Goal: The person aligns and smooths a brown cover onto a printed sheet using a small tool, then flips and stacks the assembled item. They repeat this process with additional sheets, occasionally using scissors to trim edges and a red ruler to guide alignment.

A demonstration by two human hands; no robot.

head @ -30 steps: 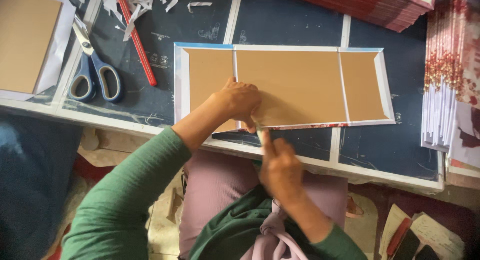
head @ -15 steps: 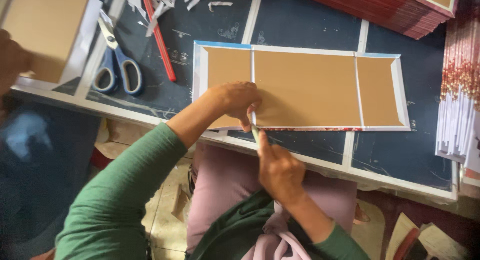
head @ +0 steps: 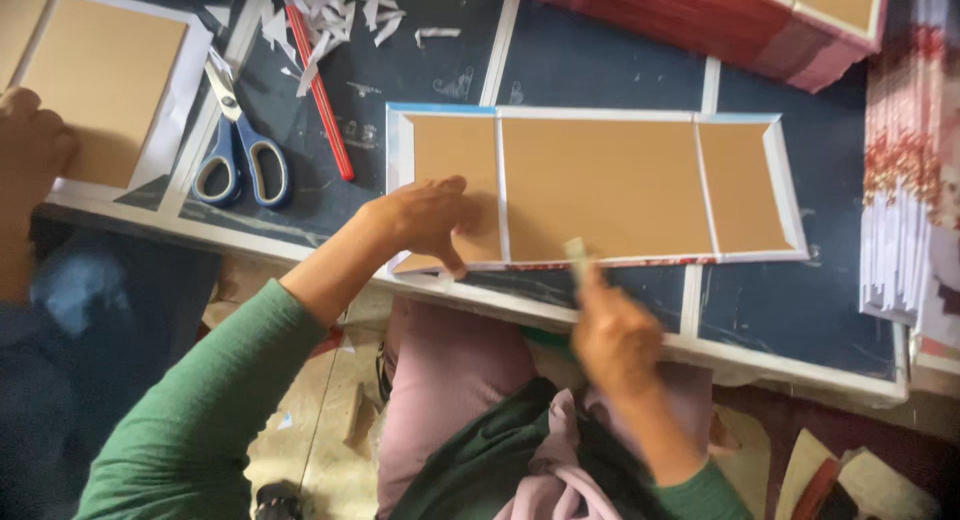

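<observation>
sliding rightward, right hand point(head: 612, 332) has its grip clamped on a small tool point(head: 577, 257); left hand point(head: 425, 220) presses the cardboard cover point(head: 600, 185), fingers apart.

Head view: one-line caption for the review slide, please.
Left hand presses a three-panel cardboard cover flat while the right hand holds a small pale tool at its near edge.

My left hand point(head: 425, 220) is pressing flat on the left panel of the cover point(head: 600, 185), a brown board with white folded edges lying on the dark table point(head: 590, 65). My right hand point(head: 615, 335) is gripping a small pale tool point(head: 577, 255), its tip touching the cover's near edge. Scissors point(head: 240, 145) and a red pencil point(head: 320, 90) are lying to the left, beside paper scraps point(head: 330, 10). Another person's hand point(head: 35, 140) is resting on a second board point(head: 100, 80). A red stack point(head: 700, 20) is sitting beyond.
</observation>
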